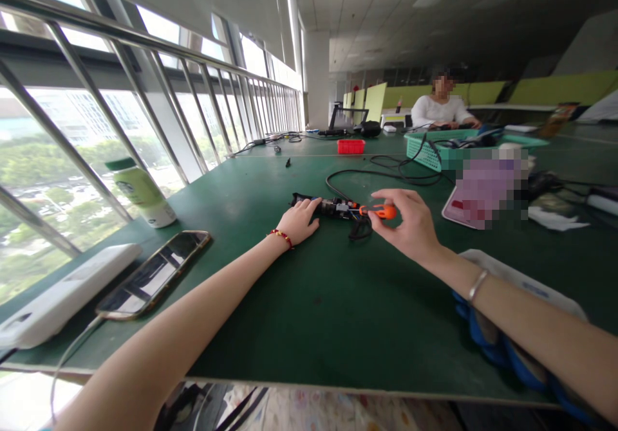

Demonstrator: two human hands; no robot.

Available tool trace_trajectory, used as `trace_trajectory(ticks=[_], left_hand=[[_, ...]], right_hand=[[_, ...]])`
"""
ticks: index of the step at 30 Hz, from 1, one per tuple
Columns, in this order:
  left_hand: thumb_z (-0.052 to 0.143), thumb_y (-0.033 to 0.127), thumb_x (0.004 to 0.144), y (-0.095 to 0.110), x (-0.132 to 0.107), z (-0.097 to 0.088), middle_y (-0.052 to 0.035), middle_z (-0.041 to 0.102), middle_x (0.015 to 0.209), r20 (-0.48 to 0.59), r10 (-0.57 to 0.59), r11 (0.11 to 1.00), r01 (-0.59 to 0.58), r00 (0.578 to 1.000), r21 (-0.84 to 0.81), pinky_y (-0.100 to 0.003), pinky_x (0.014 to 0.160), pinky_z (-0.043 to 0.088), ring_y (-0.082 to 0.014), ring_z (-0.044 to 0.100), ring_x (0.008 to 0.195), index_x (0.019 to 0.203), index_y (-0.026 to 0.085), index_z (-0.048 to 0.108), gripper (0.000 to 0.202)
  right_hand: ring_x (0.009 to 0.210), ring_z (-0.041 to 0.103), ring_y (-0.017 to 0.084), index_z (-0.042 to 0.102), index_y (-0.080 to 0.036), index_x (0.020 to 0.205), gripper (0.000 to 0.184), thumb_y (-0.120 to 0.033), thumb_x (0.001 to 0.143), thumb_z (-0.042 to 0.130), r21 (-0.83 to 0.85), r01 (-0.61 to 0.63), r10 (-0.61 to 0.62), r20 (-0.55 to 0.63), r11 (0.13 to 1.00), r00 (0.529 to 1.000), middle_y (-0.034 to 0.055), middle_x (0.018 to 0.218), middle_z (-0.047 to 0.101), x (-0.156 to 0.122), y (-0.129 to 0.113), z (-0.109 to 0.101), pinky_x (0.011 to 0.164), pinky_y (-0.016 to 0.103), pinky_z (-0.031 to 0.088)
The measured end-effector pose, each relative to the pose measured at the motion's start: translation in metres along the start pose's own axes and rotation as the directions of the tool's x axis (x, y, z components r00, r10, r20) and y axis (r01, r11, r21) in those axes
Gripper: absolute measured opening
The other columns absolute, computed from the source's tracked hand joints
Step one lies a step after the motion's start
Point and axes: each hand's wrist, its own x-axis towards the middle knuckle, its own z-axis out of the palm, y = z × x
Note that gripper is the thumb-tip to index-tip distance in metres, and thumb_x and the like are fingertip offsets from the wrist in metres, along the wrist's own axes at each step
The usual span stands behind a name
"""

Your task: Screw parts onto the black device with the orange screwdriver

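Observation:
My left hand [300, 220], with a red bead bracelet at the wrist, rests palm down on a small black electronic device [331, 206] lying on the green table [299, 302]. The fingers curl over the device's left end and hold it in place. My right hand [408, 225] pinches a short orange-handled screwdriver [381, 211], its tip pointed at the device's right end. A black cable [367, 177] runs from the device toward the back of the table.
A phone [154, 273] and a white power bank [58, 299] lie at the left, beside a green-capped bottle [142, 193]. Farther back sit a red tray [351, 146] and a teal basket [434, 151]. Another person [441, 106] sits at the far end. Blue gloves [506, 347] lie under my right forearm.

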Motion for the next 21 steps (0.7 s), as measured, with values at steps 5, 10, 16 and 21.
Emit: trace_trajectory(ticks=[5,10,16,21], left_hand=[[0.041,0.028,0.084,-0.0003,0.0001,0.0003,-0.0101,0.053,0.116,0.0,0.003,1.0,-0.003,1.0,0.002,-0.035,0.092,0.043,-0.022,0.052,0.105,0.134,0.015,0.034,0.052],[0.042,0.027,0.084,0.0002,0.0003,0.0005,-0.0102,0.053,0.116,0.002,0.004,1.0,-0.005,1.0,0.007,-0.035,0.094,0.043,-0.022,0.051,0.105,0.134,0.014,0.034,0.053],[0.042,0.027,0.084,-0.0005,0.0006,0.0003,-0.0099,0.053,0.115,0.002,0.004,1.0,-0.004,1.0,0.007,-0.035,0.093,0.044,-0.022,0.051,0.105,0.134,0.014,0.034,0.052],[0.041,0.027,0.084,-0.0007,0.0006,0.0009,-0.0097,0.053,0.116,-0.001,0.003,1.0,-0.003,1.0,0.011,-0.035,0.093,0.043,-0.022,0.051,0.105,0.133,0.015,0.034,0.052]], right_hand=[[0.073,0.059,0.02,0.057,-0.022,0.094,0.019,-0.026,0.076,0.059,-0.013,-0.018,0.018,-0.011,1.0,1.0,0.0025,0.077,0.065,-0.0009,-0.0005,-0.0003,0.072,0.034,0.049],[0.078,0.059,0.021,0.052,-0.02,0.105,0.03,-0.02,0.075,0.056,-0.002,0.023,-0.023,-0.047,1.0,0.999,0.0044,0.086,0.065,0.0008,-0.0008,-0.0004,0.075,0.035,0.049],[0.07,0.058,0.02,0.058,-0.023,0.088,0.013,-0.027,0.076,0.059,-0.046,-0.011,0.011,-0.007,0.999,1.0,-0.0003,0.066,0.063,-0.001,-0.0006,0.0005,0.069,0.033,0.049],[0.077,0.06,0.02,0.053,-0.019,0.104,0.03,-0.02,0.075,0.057,-0.01,0.019,-0.019,-0.035,1.0,0.999,0.005,0.087,0.065,0.0008,-0.0014,-0.0006,0.074,0.034,0.049]])
